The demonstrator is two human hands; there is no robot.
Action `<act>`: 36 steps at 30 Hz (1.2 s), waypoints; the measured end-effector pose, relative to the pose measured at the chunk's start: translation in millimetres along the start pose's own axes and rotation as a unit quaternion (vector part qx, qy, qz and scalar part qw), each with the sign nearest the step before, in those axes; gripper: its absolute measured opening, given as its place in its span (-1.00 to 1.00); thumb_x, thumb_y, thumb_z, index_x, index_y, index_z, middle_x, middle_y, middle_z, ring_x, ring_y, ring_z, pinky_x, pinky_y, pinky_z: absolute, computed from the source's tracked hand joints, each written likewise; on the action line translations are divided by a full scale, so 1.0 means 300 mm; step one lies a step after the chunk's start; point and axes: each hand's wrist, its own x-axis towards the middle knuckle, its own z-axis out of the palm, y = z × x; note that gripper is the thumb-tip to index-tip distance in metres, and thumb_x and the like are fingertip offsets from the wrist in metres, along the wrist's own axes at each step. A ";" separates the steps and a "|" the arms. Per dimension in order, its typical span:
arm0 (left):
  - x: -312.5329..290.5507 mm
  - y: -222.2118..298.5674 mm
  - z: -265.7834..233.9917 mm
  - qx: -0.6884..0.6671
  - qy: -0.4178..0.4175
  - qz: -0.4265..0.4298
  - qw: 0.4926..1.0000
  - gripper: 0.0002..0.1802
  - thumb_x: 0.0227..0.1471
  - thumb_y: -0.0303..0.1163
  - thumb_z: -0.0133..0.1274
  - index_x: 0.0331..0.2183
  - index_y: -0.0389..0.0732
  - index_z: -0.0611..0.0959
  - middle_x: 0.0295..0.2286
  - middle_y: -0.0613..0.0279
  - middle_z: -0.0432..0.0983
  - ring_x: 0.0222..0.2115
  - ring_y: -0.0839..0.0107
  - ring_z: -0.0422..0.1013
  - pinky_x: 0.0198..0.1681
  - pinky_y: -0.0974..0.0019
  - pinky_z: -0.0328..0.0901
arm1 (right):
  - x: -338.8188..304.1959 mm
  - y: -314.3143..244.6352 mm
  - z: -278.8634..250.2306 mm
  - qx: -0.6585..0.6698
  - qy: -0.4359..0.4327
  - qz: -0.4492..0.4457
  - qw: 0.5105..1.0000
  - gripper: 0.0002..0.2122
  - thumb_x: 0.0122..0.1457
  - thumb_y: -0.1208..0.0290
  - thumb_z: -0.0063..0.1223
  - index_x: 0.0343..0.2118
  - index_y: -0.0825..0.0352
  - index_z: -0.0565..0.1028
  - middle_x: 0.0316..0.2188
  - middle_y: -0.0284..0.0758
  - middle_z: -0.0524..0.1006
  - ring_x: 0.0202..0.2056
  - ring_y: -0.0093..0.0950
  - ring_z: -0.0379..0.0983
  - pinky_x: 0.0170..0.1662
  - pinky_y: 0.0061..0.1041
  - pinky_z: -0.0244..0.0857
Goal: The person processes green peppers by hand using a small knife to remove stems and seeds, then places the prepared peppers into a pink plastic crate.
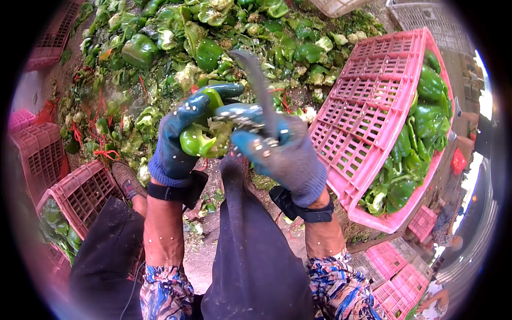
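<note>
My left hand (180, 130), in a blue-green coated glove, is closed around a cut green bell pepper (196, 143) with its pale inside showing. Close beside it, my right hand (290, 157), gloved alike, grips a knife with a dark curved blade (256, 80) that points up and away from me. The right fingers are somewhat smeared by motion, and the knife's handle is hidden in them. White pepper seeds are scattered over that glove and in the air between both hands. Whether the blade touches the pepper, I cannot tell.
Beyond my hands spreads a heap of pepper scraps and green peppers (140, 50) with red strings. At right a tilted pink crate (368, 106) holds green peppers (429, 120). Another pink crate (88, 194) with peppers stands by my left leg. More crates (392, 264) lie at lower right.
</note>
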 end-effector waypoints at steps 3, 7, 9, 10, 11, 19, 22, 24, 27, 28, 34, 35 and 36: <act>-0.032 0.042 -0.045 0.036 0.013 -0.069 0.997 -0.17 0.28 0.13 -0.04 0.20 -0.48 0.56 0.07 -0.09 0.62 0.05 0.16 0.57 0.15 0.10 0.45 | 0.032 0.030 0.090 0.042 -0.050 -0.028 0.997 -0.68 0.27 0.41 0.28 0.05 0.36 0.65 -0.35 -0.25 0.72 -0.41 -0.48 0.61 -0.25 -0.36 0.51; -0.037 0.016 -0.182 0.361 -0.002 0.026 0.932 -0.24 0.32 0.07 -0.04 0.17 -0.46 0.60 0.01 -0.02 0.65 0.03 0.22 0.57 0.07 0.15 0.49 | 0.053 0.138 0.133 -0.096 -0.049 -0.036 0.994 -0.73 0.18 0.41 0.33 -0.07 0.35 0.64 -0.37 -0.03 0.65 -0.42 -0.31 0.61 -0.27 -0.32 0.51; -0.039 0.016 -0.112 0.348 -0.005 0.055 0.936 -0.39 0.36 -0.07 -0.03 0.14 -0.42 0.63 -0.01 0.03 0.66 0.04 0.25 0.56 0.14 0.17 0.44 | 0.020 0.138 0.118 -0.133 -0.046 -0.029 0.990 -0.74 0.18 0.39 0.34 -0.09 0.35 0.65 -0.37 -0.06 0.66 -0.41 -0.32 0.62 -0.27 -0.32 0.51; -0.036 0.004 -0.058 0.338 -0.015 0.071 0.938 -0.46 0.38 -0.14 -0.03 0.12 -0.40 0.64 -0.02 0.06 0.67 0.05 0.27 0.55 0.18 0.18 0.41 | 0.005 0.137 0.101 -0.170 -0.045 -0.018 0.984 -0.74 0.18 0.37 0.34 -0.10 0.35 0.66 -0.37 -0.08 0.67 -0.40 -0.32 0.63 -0.27 -0.33 0.51; -0.052 -0.023 -0.042 0.182 0.037 0.077 0.979 -0.51 0.39 -0.20 -0.03 0.11 -0.38 0.65 0.00 0.06 0.66 0.06 0.27 0.55 0.21 0.17 0.38 | -0.002 0.152 0.089 -0.103 -0.029 -0.026 0.994 -0.79 0.20 0.28 0.32 -0.22 0.30 0.64 -0.47 -0.15 0.60 -0.46 -0.26 0.59 -0.36 -0.24 0.47; -0.040 0.011 -0.123 0.316 0.042 0.133 0.938 -0.55 0.45 -0.19 -0.05 0.19 -0.24 0.59 -0.03 0.15 0.61 -0.09 0.33 0.55 0.01 0.23 0.48 | 0.045 0.212 0.145 -0.206 0.069 0.136 0.967 -0.54 0.32 0.13 0.17 -0.04 0.56 0.60 -0.54 0.00 0.60 -0.48 0.01 0.58 -0.38 -0.07 0.47; -0.004 0.159 -0.063 0.423 0.029 0.145 0.894 -0.55 0.48 -0.19 -0.10 0.17 -0.27 0.61 -0.08 0.22 0.59 -0.15 0.42 0.52 -0.05 0.32 0.47 | -0.019 -0.043 0.044 -0.219 0.196 0.080 0.953 -0.38 0.30 0.09 0.19 0.14 0.64 0.46 -0.53 0.04 0.59 -0.46 0.01 0.59 -0.37 -0.07 0.48; -0.021 0.236 0.026 0.471 0.023 0.152 0.869 -0.54 0.51 -0.19 -0.13 0.16 -0.29 0.62 -0.12 0.26 0.58 -0.20 0.49 0.50 -0.09 0.38 0.45 | -0.111 -0.152 0.001 -0.164 0.260 -0.036 0.951 -0.28 0.29 0.09 0.23 0.30 0.61 0.32 -0.51 0.04 0.60 -0.47 0.00 0.59 -0.36 -0.08 0.48; 0.091 0.262 0.216 0.484 -0.087 0.204 0.846 -0.51 0.49 -0.15 -0.10 0.18 -0.30 0.61 -0.10 0.22 0.63 -0.13 0.46 0.54 -0.08 0.32 0.47 | -0.189 -0.243 -0.069 -0.052 0.340 -0.134 0.929 -0.50 0.18 0.26 0.35 0.06 0.55 0.53 -0.42 0.05 0.63 -0.42 -0.02 0.62 -0.26 -0.13 0.53; 0.054 0.223 0.409 0.401 -0.152 0.135 0.893 -0.48 0.51 -0.12 -0.11 0.25 -0.25 0.57 -0.05 0.20 0.62 -0.05 0.43 0.53 -0.01 0.29 0.46 | -0.231 -0.205 -0.109 -0.010 0.302 -0.073 0.950 -0.62 0.17 0.35 0.35 -0.02 0.47 0.57 -0.39 -0.01 0.65 -0.42 -0.10 0.63 -0.29 -0.16 0.51; 0.011 0.175 0.859 0.388 -0.278 -0.116 0.871 -0.62 0.40 -0.18 0.07 -0.01 -0.28 0.73 -0.21 0.23 0.69 -0.24 0.58 0.54 -0.22 0.42 0.47 | -0.580 -0.171 -0.350 0.270 0.349 -0.020 0.897 -0.76 0.42 0.34 0.16 -0.01 0.37 0.69 -0.25 -0.36 0.70 -0.31 -0.59 0.62 -0.24 -0.47 0.54; 0.031 0.083 0.876 0.484 -0.326 -0.073 0.809 -0.69 0.36 -0.26 0.08 -0.05 -0.26 0.73 -0.27 0.18 0.71 -0.28 0.45 0.59 -0.24 0.32 0.49 | -0.646 -0.136 -0.418 0.274 0.394 0.043 0.876 -0.79 0.39 0.33 0.20 -0.12 0.38 0.69 -0.38 -0.39 0.67 -0.45 -0.63 0.57 -0.38 -0.54 0.50; 0.124 -0.001 0.965 0.656 -0.521 0.191 0.512 -0.63 0.23 -0.21 0.23 -0.10 -0.32 0.73 -0.29 0.17 0.72 -0.31 0.47 0.56 -0.23 0.28 0.50 | -0.733 -0.221 -0.526 0.264 0.436 0.117 0.852 -0.77 0.33 0.25 0.29 -0.28 0.35 0.65 -0.54 -0.44 0.57 -0.58 -0.64 0.49 -0.52 -0.56 0.41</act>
